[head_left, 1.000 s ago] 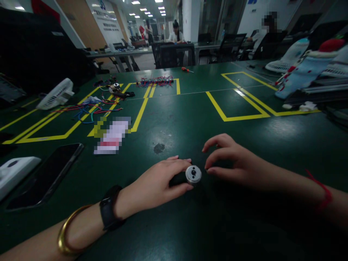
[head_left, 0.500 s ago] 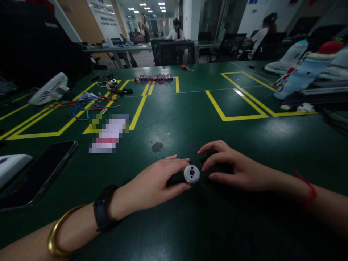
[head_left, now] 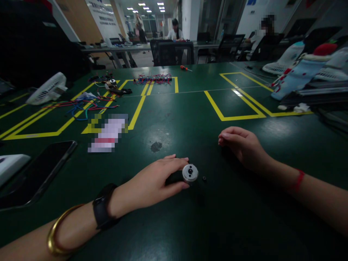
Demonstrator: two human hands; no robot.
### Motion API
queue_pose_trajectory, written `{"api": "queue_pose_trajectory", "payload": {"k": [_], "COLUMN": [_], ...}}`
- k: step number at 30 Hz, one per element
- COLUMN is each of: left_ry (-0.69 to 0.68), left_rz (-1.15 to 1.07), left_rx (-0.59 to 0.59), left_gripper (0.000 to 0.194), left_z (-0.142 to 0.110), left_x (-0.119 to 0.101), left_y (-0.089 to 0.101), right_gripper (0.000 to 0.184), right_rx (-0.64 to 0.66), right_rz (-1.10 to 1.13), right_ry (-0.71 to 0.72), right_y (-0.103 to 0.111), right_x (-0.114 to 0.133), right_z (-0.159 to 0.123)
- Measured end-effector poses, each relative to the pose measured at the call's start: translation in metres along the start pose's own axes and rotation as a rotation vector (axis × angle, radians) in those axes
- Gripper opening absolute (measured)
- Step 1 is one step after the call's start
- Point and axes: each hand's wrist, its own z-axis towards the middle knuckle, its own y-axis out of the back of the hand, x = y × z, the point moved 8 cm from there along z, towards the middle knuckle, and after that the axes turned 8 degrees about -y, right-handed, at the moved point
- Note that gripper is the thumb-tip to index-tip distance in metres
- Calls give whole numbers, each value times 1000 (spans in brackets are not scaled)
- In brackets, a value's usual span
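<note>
The left hand (head_left: 154, 181) is pinching a metal part (head_left: 190, 174). A dark bit (head_left: 204, 178) is lying just right of it. Farther off, the right hand (head_left: 247, 148) is sitting curled, its inside hidden.

You're in an open-plan office with an electronics bench in it. Office cues: black mesh-backed chair (head_left: 170, 52) beyond your table, long grey desk (head_left: 116, 48) behind, rectangular white ceiling lights (head_left: 141, 4), white wall panel with dark lettering (head_left: 104, 14), seated person in a white top (head_left: 173, 35). Bench cues: your smooth dark green tabletop (head_left: 176, 116) carries yellow tape rectangles (head_left: 244, 117), a tangled row of red and blue wires (head_left: 153, 78), an orange-handled screwdriver (head_left: 185, 67) near the far edge.
</note>
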Motion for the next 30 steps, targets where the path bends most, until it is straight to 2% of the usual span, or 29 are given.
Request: {"api": "queue_pose_trajectory", "payload": {"k": [4,9,14,17,20,24,27,30], "left_ry": [-7,3,-5,-5,0,-4,-13,-17], "left_rz": [-8,-4,-1,1,5,8,10,7], "left_rx": [2,1,-1,-6,-4,-1,-12,-3], "left_gripper": [49,52,51,51,48,46,46,44], "left_z": [0,0,0,0,0,0,0,1], "left_x": [0,2,1,1,1,0,-1,-2], "left_y": [0,-1,0,0,-1,-1,1,0], "right_gripper": [14,13,13,10,17,15,13,13], "right_rx": [116,284,261,359,494,578,546,322], "right_rz": [-302,-708,-768,-821,-897,-1010,-1018,-979], "right_ry": [58,262,309,383,436,500,538,562], "right_y": [-17,-44,-43,-52,-66,-79,-82,-77], "right_x": [8,18,17,21,23,21,21,33], "right_z": [-10,-20,-19,-29,-45,-56,-55,-49]}}
